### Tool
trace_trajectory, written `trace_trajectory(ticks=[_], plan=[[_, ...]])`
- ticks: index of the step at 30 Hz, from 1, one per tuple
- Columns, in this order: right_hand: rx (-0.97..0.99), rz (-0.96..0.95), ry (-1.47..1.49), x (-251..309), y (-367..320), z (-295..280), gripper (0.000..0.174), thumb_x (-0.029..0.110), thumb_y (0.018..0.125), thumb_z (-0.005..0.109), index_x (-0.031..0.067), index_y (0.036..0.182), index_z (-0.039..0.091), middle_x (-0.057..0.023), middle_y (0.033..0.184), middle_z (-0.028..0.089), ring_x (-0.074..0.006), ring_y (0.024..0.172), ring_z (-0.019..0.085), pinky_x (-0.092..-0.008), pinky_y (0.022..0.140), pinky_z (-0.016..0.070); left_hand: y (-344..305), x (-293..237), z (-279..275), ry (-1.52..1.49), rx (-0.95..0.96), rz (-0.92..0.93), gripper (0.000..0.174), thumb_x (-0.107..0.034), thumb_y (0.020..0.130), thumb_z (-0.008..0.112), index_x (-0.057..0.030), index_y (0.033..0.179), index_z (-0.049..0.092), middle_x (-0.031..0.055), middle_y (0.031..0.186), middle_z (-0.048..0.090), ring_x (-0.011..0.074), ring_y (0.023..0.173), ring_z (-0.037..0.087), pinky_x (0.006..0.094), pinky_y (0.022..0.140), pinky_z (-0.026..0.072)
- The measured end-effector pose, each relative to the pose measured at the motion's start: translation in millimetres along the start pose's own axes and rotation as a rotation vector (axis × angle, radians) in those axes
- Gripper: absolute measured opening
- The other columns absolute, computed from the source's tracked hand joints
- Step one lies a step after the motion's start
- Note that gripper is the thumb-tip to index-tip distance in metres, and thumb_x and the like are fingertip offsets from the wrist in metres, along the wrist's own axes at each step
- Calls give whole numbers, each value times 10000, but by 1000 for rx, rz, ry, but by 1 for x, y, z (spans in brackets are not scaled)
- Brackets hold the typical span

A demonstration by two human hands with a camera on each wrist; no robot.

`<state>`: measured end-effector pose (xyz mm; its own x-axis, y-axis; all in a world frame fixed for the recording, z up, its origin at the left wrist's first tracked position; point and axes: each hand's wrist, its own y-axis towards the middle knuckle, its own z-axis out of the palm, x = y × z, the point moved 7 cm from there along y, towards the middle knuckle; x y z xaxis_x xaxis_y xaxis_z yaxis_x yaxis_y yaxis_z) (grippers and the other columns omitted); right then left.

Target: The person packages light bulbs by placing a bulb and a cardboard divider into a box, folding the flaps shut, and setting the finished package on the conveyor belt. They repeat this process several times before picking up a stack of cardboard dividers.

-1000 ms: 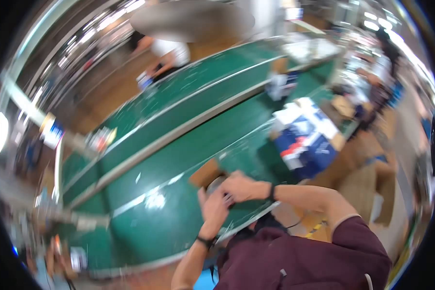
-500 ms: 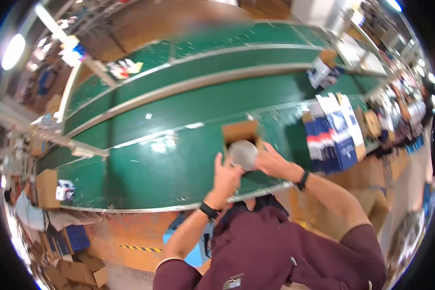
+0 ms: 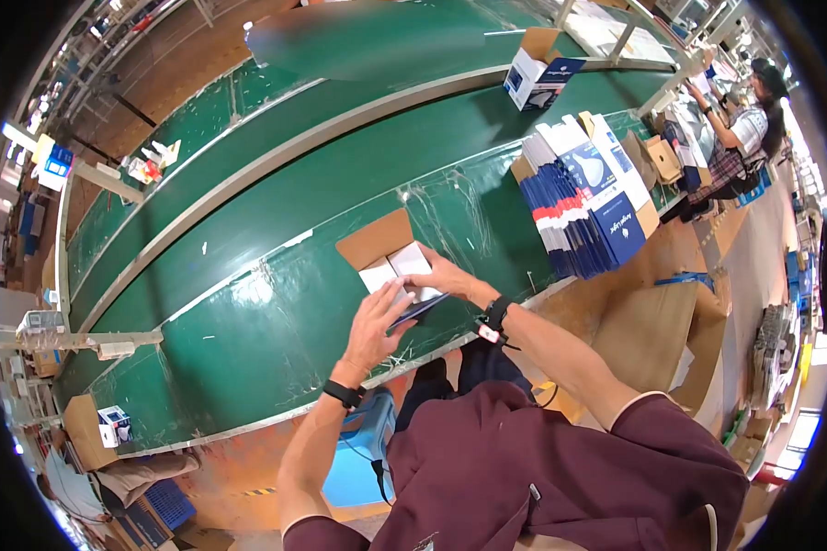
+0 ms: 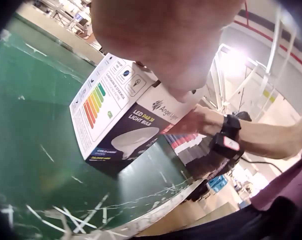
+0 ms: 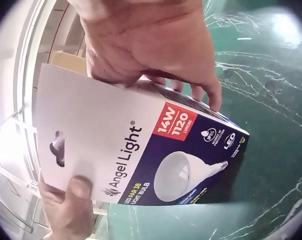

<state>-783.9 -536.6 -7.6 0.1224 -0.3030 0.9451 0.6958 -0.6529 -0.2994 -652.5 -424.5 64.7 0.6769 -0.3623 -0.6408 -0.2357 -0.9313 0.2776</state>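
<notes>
A light bulb box [image 3: 412,310] stands on the green table, its brown top flap [image 3: 377,237] raised and white side flaps at its mouth. My left hand [image 3: 369,329] grips the near panel; in the right wrist view its thumb lies on the box's white hang-tab panel [image 5: 106,130], near the hole. My right hand [image 3: 450,275] holds the opposite side, fingers bent over the edge in the right wrist view. In the left wrist view, the box [image 4: 126,110] shows an energy label, with my left hand [image 4: 166,40] over its top. The inside is hidden.
Folded cartons [image 3: 583,197] are stacked to the right, with an open box [image 3: 540,73] beyond them on the green table [image 3: 276,266]. Another box [image 3: 113,426] sits at the far left. A person [image 3: 749,129] works at the far right.
The round pale lens seen in the box's mouth is no longer visible; white flaps show there. Both hands have shifted over the box, and the head view has turned.
</notes>
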Motion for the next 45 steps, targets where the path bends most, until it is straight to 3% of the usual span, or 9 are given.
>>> trace_trajectory(ticks=[4, 8, 15, 18, 21, 25, 32, 40, 45], plan=[[-167, -75, -2, -43, 11, -20, 712, 329, 1006, 713, 39, 1588, 423, -139, 1499, 565, -209, 1380, 516, -365, 1143, 408, 20, -1, 0, 144, 144, 130, 487, -292, 866, 819, -208, 1328, 694, 126, 1583, 509, 361, 1506, 407, 557, 1226, 300], [-85, -73, 180, 67, 16, -47, 645, 518, 1114, 426, 38, 1534, 519, -71, 1469, 612, -186, 1356, 540, -347, 1148, 391, 16, 6, 8, 191, 181, 137, 481, -331, 898, 785, -241, 1360, 687, 83, 1598, 500, 355, 1530, 370, 559, 1246, 264], [598, -35, -587, 128, 4, -6, 601, 483, 917, 769, 102, 1377, 703, -164, 1469, 630, -260, 1293, 621, -362, 1151, 424, 11, 20, 2, -13, 150, -29, 738, -298, 885, 813, -116, 1532, 508, 175, 1561, 497, 409, 1463, 421, 531, 1219, 326], [402, -273, -1021, 109, -14, 3, 682, 523, 855, 808, 163, 1418, 673, -243, 1593, 465, -411, 1470, 430, -526, 1223, 329, 11, 19, 5, -42, 175, -22, 607, -299, 881, 817, -109, 1418, 607, 183, 1452, 565, 441, 1381, 458, 530, 1196, 359], [425, -360, -995, 103, -20, 15, 601, 425, 911, 758, 195, 1454, 640, -204, 1629, 426, -397, 1517, 372, -597, 1224, 311, 6, 21, 6, -16, 171, 3, 588, -251, 843, 856, -113, 1376, 650, 179, 1449, 586, 429, 1384, 486, 526, 1162, 399], [394, -597, -1009, 87, -36, 18, 422, 217, 908, 723, 193, 1330, 733, -145, 1542, 547, -383, 1464, 443, -618, 1202, 327, 5, 10, -3, 122, 95, 92, 600, -220, 820, 867, -99, 1366, 651, 140, 1409, 635, 416, 1400, 495, 529, 1165, 394], [276, -645, -874, 63, -43, 13, 245, 177, 919, 729, 182, 1147, 817, -78, 1398, 678, -308, 1459, 484, -575, 1202, 332, -52, 7, -8, -11, -450, -256, 517, 1, 817, 745, -58, 1327, 679, 216, 1506, 551, 429, 1450, 463, 506, 1172, 398], [370, -530, -770, 53, -62, -1, 340, 293, 1090, 514, 142, 1269, 760, -111, 1546, 554, -313, 1556, 329, -554, 1264, 196, -45, 24, 0, 292, -113, -60, 698, 18, 782, 663, -289, 1409, 657, 257, 1630, 396, 483, 1487, 400, 579, 1181, 366], [408, -631, -1066, 59, -77, -14, 470, 256, 899, 765, 167, 1345, 645, -68, 1606, 478, -412, 1517, 349, -567, 1239, 279, -36, 26, -6, 242, -25, -8, 698, -57, 759, 798, -311, 1395, 663, 251, 1660, 351, 487, 1501, 369, 563, 1187, 364]])
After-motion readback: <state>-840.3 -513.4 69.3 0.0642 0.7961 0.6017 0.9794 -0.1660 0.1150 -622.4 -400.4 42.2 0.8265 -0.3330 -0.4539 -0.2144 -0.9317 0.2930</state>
